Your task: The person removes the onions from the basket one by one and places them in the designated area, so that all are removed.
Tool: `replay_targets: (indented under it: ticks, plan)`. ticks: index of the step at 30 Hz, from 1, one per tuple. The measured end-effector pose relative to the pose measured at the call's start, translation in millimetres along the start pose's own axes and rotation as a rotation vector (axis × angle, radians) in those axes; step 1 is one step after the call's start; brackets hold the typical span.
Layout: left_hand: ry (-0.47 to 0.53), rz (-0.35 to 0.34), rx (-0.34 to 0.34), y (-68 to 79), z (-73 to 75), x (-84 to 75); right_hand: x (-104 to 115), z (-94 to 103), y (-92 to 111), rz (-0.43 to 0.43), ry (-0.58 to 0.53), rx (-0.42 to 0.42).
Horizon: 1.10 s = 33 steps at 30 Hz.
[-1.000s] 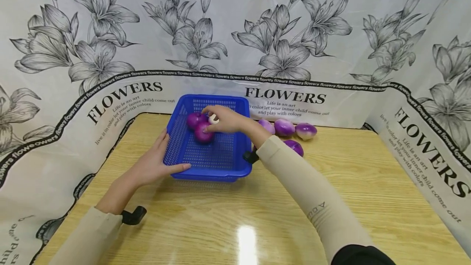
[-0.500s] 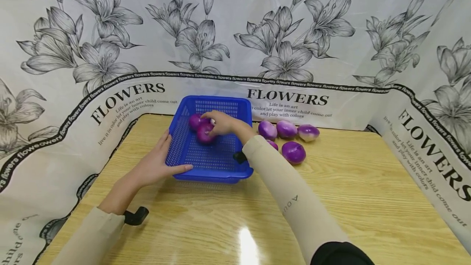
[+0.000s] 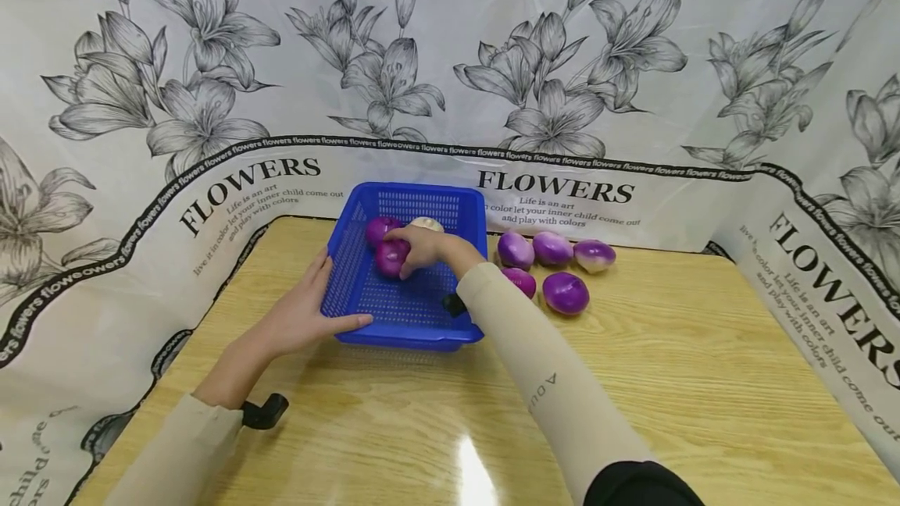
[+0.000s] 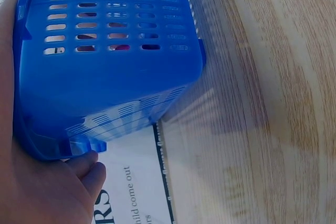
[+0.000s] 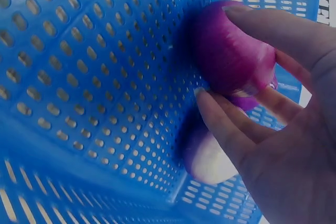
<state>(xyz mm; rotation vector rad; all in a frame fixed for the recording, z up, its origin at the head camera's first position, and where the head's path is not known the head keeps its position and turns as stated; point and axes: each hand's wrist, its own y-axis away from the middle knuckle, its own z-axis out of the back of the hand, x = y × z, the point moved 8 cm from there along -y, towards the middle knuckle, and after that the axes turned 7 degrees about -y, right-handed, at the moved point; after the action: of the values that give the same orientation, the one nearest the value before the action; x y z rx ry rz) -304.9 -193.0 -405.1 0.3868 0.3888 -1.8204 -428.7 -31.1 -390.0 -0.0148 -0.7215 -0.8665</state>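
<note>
A blue plastic basket (image 3: 401, 311) with slotted walls stands on the table. My left hand (image 3: 298, 315) holds its front left corner, thumb over the front rim and fingers along the outer side. In the left wrist view, fingertips (image 4: 92, 174) curl under the rim. My right hand (image 3: 425, 247) is inside the basket, its thumb and fingers around a purple turnip (image 5: 228, 48). Behind that turnip lies another purple turnip (image 3: 380, 231). A turnip with a pale end (image 5: 212, 161) rests on the basket floor near the right fingers, partly hidden by the hand in the head view.
Several more purple-and-white turnips (image 3: 566, 293) lie on the wooden table (image 3: 675, 365) just right of the basket. A white cloth printed with flowers (image 3: 394, 100) hangs close behind the basket and along both sides.
My right hand has let go of the pale-ended turnip at the back of the basket and come round the purple turnip nearer the front. My left hand stays on the basket's corner.
</note>
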Motion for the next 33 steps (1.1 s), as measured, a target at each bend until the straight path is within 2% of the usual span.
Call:
replay_targets:
  ticks: [7,9,17,22,28,33]
  plan:
    - [-0.010,-0.008,0.003,-1.8,-1.7,-3.4,-0.5,-13.3,3.1,-0.043,-0.030,0.080]
    - [-0.009,-0.010,0.002,-1.8,-2.2,-4.3,-2.1,-14.8,3.4,-0.052,-0.024,0.079]
    - [-0.005,-0.004,0.016,-2.0,-5.1,-5.9,-0.8,-10.5,3.4,-0.009,0.015,0.021]
    - [-0.001,0.000,0.014,-0.7,-4.3,-4.0,16.1,-0.2,7.3,0.049,0.028,-0.029]
    - [0.021,-0.007,0.002,0.4,-0.3,-3.5,38.6,16.9,21.8,0.058,0.069,-0.075]
    - [0.003,-0.005,0.008,0.6,1.5,-3.4,47.8,28.1,41.7,0.045,0.042,-0.119]
